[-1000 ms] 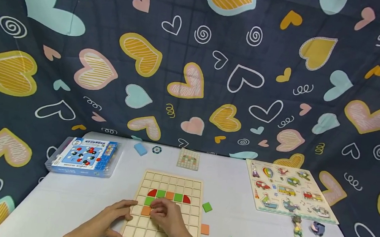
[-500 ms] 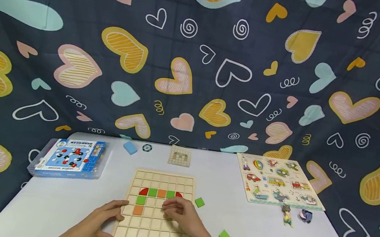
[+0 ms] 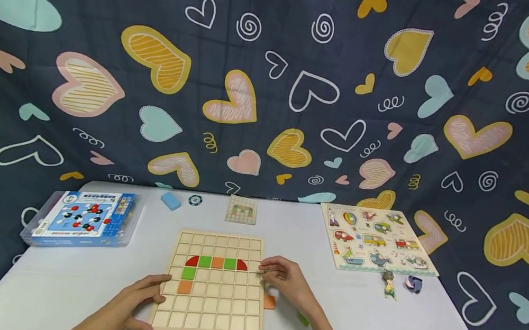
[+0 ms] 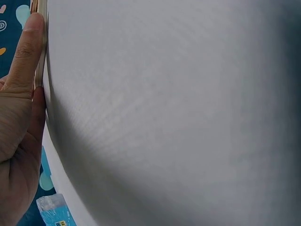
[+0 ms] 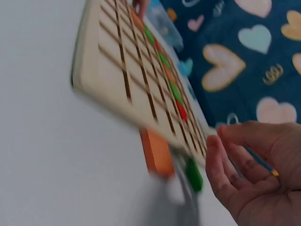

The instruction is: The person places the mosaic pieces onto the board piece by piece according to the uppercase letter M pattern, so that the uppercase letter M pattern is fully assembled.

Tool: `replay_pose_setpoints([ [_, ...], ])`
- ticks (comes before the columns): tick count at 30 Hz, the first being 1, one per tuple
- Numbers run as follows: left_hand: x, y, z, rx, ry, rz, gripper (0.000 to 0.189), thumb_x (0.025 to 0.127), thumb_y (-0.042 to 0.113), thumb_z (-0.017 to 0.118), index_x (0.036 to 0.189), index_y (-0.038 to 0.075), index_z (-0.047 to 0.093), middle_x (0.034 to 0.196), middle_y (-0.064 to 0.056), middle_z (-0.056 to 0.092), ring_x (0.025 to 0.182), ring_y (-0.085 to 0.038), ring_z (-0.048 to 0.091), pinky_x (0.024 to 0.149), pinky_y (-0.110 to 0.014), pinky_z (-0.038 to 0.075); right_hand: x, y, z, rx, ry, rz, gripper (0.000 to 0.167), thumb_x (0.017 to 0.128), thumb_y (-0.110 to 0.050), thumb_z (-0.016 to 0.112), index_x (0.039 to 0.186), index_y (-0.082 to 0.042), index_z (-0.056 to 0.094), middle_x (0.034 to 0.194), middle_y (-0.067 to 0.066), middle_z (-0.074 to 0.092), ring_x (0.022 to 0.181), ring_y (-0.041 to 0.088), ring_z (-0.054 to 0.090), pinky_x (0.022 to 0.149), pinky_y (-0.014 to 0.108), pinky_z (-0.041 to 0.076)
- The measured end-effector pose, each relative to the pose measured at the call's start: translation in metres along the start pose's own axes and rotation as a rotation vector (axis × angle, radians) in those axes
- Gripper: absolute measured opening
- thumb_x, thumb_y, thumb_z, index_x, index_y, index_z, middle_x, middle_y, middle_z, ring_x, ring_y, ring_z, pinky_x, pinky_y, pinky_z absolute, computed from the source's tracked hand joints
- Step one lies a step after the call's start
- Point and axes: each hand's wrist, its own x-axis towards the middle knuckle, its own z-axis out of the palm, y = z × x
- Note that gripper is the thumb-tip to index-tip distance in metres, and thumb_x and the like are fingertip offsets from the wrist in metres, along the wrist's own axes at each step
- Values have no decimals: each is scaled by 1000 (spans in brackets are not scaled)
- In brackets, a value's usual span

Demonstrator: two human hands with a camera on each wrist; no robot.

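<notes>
A wooden grid board [image 3: 212, 306] lies on the table, with red, green and orange tiles set in an arch-like row and down its left side. My left hand [image 3: 128, 306] touches the board's left edge, fingers fairly straight; the left wrist view shows a digit lying along that edge. Beside the right edge hovers my right hand [image 3: 289, 281], loosely bent with nothing visible between the fingertips. Near it are a loose orange tile [image 3: 269, 302] and a green tile [image 5: 194, 174]. Another green tile [image 3: 303, 319] is partly hidden by the right forearm.
Behind the board lies a small pattern card [image 3: 242, 209], with a blue block [image 3: 170, 201] and a round chip [image 3: 195, 200] to its left. A boxed molecule set [image 3: 82, 219] is far left. A picture puzzle [image 3: 379, 241] and two figurines [image 3: 389, 285] are right.
My right hand has moved from over the left tiles rightward across the board to beyond its right edge. The left hand stays at the left edge. The head view has turned slightly right.
</notes>
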Motion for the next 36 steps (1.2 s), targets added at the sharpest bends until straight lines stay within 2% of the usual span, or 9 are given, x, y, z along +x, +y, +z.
replay_pose_setpoints([
  [4, 0, 1, 1, -5, 31, 17, 41, 70, 41, 77, 104, 26, 60, 133, -20, 49, 125, -7, 43, 97, -13, 35, -8, 5, -20, -65, -41, 26, 29, 90, 0, 63, 118, 6, 57, 112, 22, 65, 99, 34, 62, 83, 23, 50],
  [8, 1, 1, 1, 15, 68, 63, 44, 67, 39, 79, 104, 22, 62, 132, -20, 50, 126, -8, 43, 99, -9, 28, -15, 9, -34, -92, -96, 56, 31, 89, 0, 65, 118, 4, 58, 113, 20, 65, 99, 31, 63, 83, 24, 51],
  [11, 3, 2, 0, 34, 82, 78, 45, 65, 39, 80, 102, 21, 63, 132, -20, 50, 126, -10, 43, 100, -8, 26, -18, 13, -39, -107, -125, 47, 32, 87, 2, 66, 118, 4, 58, 114, 19, 64, 97, 29, 64, 83, 25, 52],
  [15, 4, 4, -1, 42, 70, 65, 43, 65, 39, 79, 100, 21, 63, 133, -20, 50, 126, -16, 46, 100, -7, 26, -20, 17, -42, -107, -132, 29, 33, 86, 3, 67, 117, 5, 58, 113, 20, 64, 94, 25, 64, 80, 25, 53],
  [18, 2, 6, -1, 41, 65, 58, 44, 66, 40, 79, 101, 19, 64, 132, -21, 50, 125, -19, 46, 101, -7, 25, -16, 20, -43, -93, -143, 16, 34, 85, 5, 67, 118, 5, 58, 113, 22, 64, 93, 25, 63, 78, 25, 53],
  [21, 3, 5, 0, 34, 65, 66, 45, 66, 40, 79, 102, 17, 64, 132, -21, 50, 127, -13, 44, 100, -7, 24, -9, 21, -48, -90, -160, -3, 39, 83, 7, 68, 120, 5, 57, 116, 23, 62, 94, 29, 62, 76, 26, 53],
  [27, 1, 3, 1, 11, 75, 77, 44, 66, 38, 79, 102, 19, 62, 133, -22, 49, 129, -7, 40, 101, -7, 25, 13, 27, -55, -213, -176, -29, 46, 79, 6, 73, 123, 0, 60, 119, 16, 63, 88, 23, 61, 69, 22, 50],
  [32, 1, 2, 3, 9, 73, 83, 43, 67, 37, 80, 102, 20, 61, 133, -21, 49, 129, -6, 39, 101, -8, 25, 23, 31, -57, -311, -199, -69, 32, 81, 0, 74, 112, -3, 66, 105, 10, 67, 76, 13, 58, 65, 21, 48],
  [36, 1, 1, 2, -2, 72, 84, 43, 67, 36, 80, 102, 20, 60, 133, -23, 49, 128, -8, 41, 100, -8, 26, 22, 27, -54, -349, -183, -84, 25, 81, -1, 74, 105, -2, 67, 98, 10, 68, 73, 13, 55, 64, 20, 46],
])
